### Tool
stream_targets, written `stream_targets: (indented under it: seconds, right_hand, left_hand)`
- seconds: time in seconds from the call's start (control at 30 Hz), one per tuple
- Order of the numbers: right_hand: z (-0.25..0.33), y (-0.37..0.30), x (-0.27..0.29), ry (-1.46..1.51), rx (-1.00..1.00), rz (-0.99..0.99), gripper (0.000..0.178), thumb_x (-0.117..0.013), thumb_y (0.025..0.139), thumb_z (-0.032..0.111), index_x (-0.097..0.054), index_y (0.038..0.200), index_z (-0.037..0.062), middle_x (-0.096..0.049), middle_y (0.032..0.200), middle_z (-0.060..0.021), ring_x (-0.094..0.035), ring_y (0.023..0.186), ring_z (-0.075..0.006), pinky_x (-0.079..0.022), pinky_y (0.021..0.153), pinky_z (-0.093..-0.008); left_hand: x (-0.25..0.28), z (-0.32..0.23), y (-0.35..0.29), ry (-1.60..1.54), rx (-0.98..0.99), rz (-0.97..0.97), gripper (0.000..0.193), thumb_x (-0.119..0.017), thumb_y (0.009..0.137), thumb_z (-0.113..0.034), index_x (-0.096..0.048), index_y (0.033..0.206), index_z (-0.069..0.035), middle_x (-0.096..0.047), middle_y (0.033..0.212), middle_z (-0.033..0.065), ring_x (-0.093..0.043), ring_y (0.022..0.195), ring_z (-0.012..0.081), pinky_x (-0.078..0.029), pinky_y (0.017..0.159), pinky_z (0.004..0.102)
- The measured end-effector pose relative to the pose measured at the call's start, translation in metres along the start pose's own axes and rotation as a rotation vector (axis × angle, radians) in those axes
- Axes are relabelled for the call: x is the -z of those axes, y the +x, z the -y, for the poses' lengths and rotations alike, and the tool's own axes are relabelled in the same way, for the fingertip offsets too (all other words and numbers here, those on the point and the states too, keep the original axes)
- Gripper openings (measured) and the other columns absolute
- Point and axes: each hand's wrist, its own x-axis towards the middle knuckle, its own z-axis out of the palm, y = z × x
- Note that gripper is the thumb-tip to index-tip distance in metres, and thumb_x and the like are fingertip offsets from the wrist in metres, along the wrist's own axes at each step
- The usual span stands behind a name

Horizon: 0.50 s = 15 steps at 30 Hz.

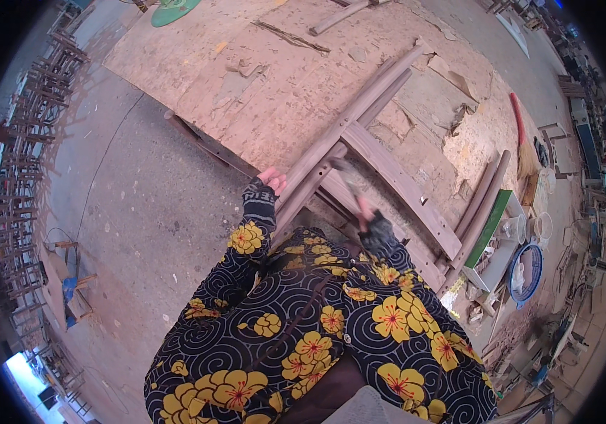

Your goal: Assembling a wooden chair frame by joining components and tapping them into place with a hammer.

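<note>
A brown wooden chair frame (400,185) lies across the worktable in front of me, its long legs running diagonally and wide rails joined to them. My left hand (272,179), in a dark fingerless cuff, has its fingers bent against the near part of a long leg. A hammer (351,185), smeared by motion, is in my right hand (367,214). The hammer's head is close to the joint where a rail meets the legs; whether it touches the wood is not visible. Part of the right hand is hidden by its dark cuff.
The worktable (204,92) has torn, peeling board on top. Loose wooden bars (342,18) lie at its far side. To the right are a green-edged box (490,237), a blue basket (526,274) and a red-handled broom (517,116). Many chair frames (27,177) stand far left.
</note>
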Motion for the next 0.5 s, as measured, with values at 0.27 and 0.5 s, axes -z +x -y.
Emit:
stream_targets:
  seconds: [0.27,0.5]
  right_hand:
    - [0.022,0.013,0.019,-0.037,-0.042,0.028,0.051,-0.051,0.075,-0.003,-0.039,0.123,0.0104,-0.041,0.058,-0.0097,-0.043,0.05,-0.0222,-0.035,0.046,-0.0291]
    - [-0.002,0.003,-0.006,0.024,-0.151,0.165,0.038,-0.059,0.074,0.013,-0.047,0.11,0.0086,-0.047,0.063,-0.0064,-0.046,0.053,-0.0163,-0.038,0.048,-0.0263]
  left_hand:
    - [-0.001,-0.004,-0.015,0.04,0.059,-0.029,0.034,-0.047,0.079,0.003,-0.043,0.113,0.001,-0.046,0.11,0.015,-0.051,0.092,0.0205,-0.046,0.081,0.0295]
    - [-0.011,0.003,-0.018,0.232,-0.001,0.069,0.039,-0.051,0.078,-0.001,-0.042,0.115,-0.001,-0.05,0.106,0.0117,-0.049,0.093,0.0162,-0.044,0.08,0.0278]
